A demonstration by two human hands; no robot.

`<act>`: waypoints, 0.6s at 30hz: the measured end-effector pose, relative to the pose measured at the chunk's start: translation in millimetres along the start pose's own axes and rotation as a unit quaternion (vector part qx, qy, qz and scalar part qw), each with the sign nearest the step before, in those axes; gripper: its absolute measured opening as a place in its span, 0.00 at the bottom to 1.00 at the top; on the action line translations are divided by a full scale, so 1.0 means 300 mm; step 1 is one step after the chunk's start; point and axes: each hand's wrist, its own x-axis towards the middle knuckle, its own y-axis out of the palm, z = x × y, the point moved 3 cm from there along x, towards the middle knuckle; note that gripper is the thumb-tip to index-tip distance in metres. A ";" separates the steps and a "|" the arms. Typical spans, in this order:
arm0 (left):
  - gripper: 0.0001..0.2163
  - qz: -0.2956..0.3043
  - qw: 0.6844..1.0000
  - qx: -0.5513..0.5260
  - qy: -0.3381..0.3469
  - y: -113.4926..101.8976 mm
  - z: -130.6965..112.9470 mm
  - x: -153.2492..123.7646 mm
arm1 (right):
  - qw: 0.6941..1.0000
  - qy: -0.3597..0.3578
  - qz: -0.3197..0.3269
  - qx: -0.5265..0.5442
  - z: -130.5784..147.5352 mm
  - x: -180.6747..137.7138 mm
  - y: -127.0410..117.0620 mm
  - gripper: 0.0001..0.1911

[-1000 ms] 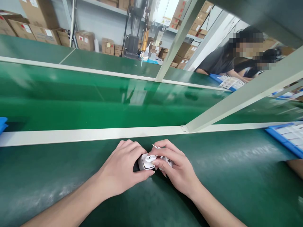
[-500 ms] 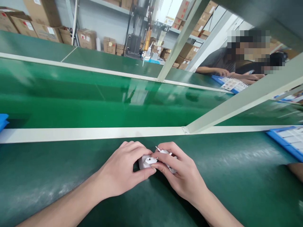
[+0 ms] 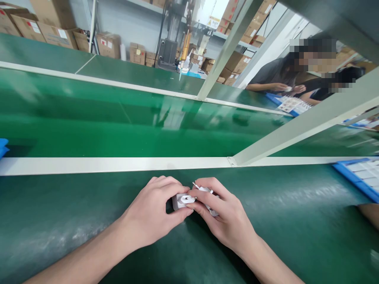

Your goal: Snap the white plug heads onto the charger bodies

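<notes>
Between the thumb and fingers of my left hand (image 3: 154, 213) is a white plug-in charger (image 3: 179, 202), its pin side turned toward my right hand. My right hand (image 3: 229, 209) has a second white plug charger (image 3: 213, 212) tucked in its fingers, pins pointing up and left. The thumb and index fingertip of that hand also reach the pins of the left charger. Both hands are close together, low over the green work surface (image 3: 183, 260). Fingers cover much of the second charger.
A white rail (image 3: 118, 165) crosses beyond my hands, with a slanting metal post (image 3: 284, 130) rising from it. Behind it runs a green conveyor belt (image 3: 97, 136). A blue tray (image 3: 355, 179) of white items is at right. Across the belt sits a person (image 3: 269, 75).
My hands keep the same hold, and the view has shifted slightly. Across the belt, the person's hands have moved and now show a small white thing.
</notes>
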 end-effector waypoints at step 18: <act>0.14 -0.047 0.996 -0.057 -0.059 -0.021 0.027 0.007 | 0.821 0.320 -0.152 0.447 -0.125 0.004 0.033 0.16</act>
